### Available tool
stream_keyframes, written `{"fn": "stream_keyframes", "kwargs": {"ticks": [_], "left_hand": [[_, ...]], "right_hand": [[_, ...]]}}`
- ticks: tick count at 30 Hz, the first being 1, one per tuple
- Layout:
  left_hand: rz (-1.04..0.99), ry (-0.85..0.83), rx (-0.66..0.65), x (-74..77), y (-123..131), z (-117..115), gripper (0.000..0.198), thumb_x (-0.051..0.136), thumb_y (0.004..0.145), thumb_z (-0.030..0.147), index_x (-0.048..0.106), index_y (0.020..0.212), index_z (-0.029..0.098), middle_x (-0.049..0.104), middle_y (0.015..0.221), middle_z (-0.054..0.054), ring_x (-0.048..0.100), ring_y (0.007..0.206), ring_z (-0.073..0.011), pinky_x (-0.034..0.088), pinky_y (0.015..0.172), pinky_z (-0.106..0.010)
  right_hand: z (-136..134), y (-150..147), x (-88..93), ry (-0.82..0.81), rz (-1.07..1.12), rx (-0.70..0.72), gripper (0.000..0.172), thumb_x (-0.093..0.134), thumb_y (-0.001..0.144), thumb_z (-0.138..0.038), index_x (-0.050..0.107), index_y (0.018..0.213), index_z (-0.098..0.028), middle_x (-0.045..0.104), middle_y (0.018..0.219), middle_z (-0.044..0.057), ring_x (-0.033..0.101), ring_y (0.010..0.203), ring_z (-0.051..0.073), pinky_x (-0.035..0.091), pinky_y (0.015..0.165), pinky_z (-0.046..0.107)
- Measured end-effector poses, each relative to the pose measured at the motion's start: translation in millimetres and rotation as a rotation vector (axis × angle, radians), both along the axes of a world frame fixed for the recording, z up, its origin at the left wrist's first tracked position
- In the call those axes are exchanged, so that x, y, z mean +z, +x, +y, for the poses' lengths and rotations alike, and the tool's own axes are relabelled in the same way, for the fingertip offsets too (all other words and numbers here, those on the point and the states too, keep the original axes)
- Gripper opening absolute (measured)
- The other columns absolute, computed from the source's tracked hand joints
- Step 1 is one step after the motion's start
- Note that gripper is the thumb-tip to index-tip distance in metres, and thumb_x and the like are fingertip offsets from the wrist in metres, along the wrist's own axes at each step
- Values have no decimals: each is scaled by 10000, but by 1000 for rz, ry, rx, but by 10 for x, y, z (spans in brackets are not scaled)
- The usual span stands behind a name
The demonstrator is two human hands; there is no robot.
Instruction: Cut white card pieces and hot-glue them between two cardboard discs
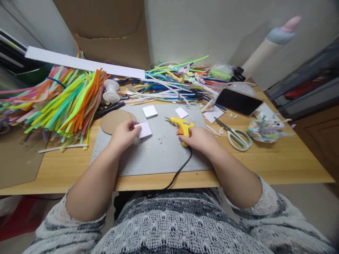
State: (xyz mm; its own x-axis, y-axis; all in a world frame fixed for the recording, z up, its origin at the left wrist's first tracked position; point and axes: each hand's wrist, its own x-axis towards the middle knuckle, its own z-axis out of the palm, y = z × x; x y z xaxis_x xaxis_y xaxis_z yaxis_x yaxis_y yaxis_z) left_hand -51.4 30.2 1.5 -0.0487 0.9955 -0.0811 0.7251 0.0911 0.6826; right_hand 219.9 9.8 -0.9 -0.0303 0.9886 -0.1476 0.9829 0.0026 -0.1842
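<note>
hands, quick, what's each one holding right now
Left hand: closed on the edge of the white square lying on the grey mat.
Right hand: closed around the yellow glue gun handle.

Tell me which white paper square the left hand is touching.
The white square beside the cardboard disc, under the left hand; the other squares lie untouched farther back.
</note>
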Motion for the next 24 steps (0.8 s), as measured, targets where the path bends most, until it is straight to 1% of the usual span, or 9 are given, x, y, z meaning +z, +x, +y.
{"fn": "stream_keyframes", "kwargs": {"ticks": [3, 6, 8, 11, 13, 15, 18, 20, 24], "left_hand": [[-64, -28, -26, 11, 22, -8, 325, 576, 755, 422, 655, 958, 180, 612, 691, -8, 534, 579, -151, 372, 520, -249], [-164, -73, -50, 2, 76, -27, 316, 584, 761, 398, 623, 977, 171, 578, 630, 17, 498, 495, -117, 354, 462, -225], [-268, -129, -110, -17, 121, -42, 297, 594, 759, 354, 595, 986, 161, 566, 600, 28, 487, 461, -105, 359, 441, -216], [-403, -202, -214, -52, 209, -69, 256, 608, 758, 271, 578, 984, 152, 571, 575, 29, 513, 469, -104, 407, 458, -213], [-480, -258, -213, -59, 292, -84, 208, 609, 765, 215, 578, 959, 146, 581, 572, 22, 544, 490, -105, 457, 498, -222], [-578, -343, -138, -41, 396, -85, 162, 598, 777, 163, 571, 935, 140, 598, 588, 9, 578, 516, -106, 503, 546, -236], [-684, -444, -38, 17, 566, -22, 115, 578, 796, 124, 552, 908, 123, 638, 646, -34, 629, 575, -112, 542, 612, -253], [-679, -435, -15, 53, 673, 75, 113, 582, 794, 115, 535, 896, 120, 647, 666, -50, 643, 598, -116, 551, 640, -260], [-570, -313, 5, 74, 848, 368, 140, 612, 757, 104, 537, 873, 129, 622, 656, -20, 630, 589, -109, 556, 667, -271]], "right_hand": [[-9, -12, 24, 9, 51, -48, 307, 519, 766, -474, 640, 764, -192, 673, 728, 105, 612, 632, 229, 357, 506, 299], [-28, -7, 83, 110, 215, -145, 254, 509, 756, -420, 616, 828, -201, 655, 730, 61, 601, 669, 215, 371, 546, 294], [-30, 5, 115, 212, 453, -187, 203, 510, 746, -382, 585, 818, -207, 621, 687, 24, 576, 635, 182, 385, 556, 287], [-9, 26, 141, 299, 960, -190, 143, 535, 698, -316, 512, 792, -210, 562, 631, -23, 519, 549, 129, 403, 528, 267], [6, 33, 156, 290, 1262, -165, 166, 550, 667, -288, 473, 795, -216, 524, 604, -50, 474, 497, 101, 388, 483, 249], [8, 32, 173, 252, 1470, -145, 207, 560, 651, -269, 466, 830, -223, 490, 590, -71, 431, 456, 81, 342, 431, 229], [-4, 21, 177, 199, 1613, -148, 282, 594, 628, -246, 478, 884, -230, 466, 587, -84, 399, 428, 69, 280, 389, 216], [-5, 7, 142, 216, 1650, -148, 297, 615, 610, -234, 486, 877, -230, 476, 608, -79, 404, 437, 66, 283, 394, 219], [20, -39, -8, 455, 1655, -188, 264, 620, 616, -228, 484, 842, -236, 508, 711, -53, 431, 504, 69, 329, 445, 225]]}}
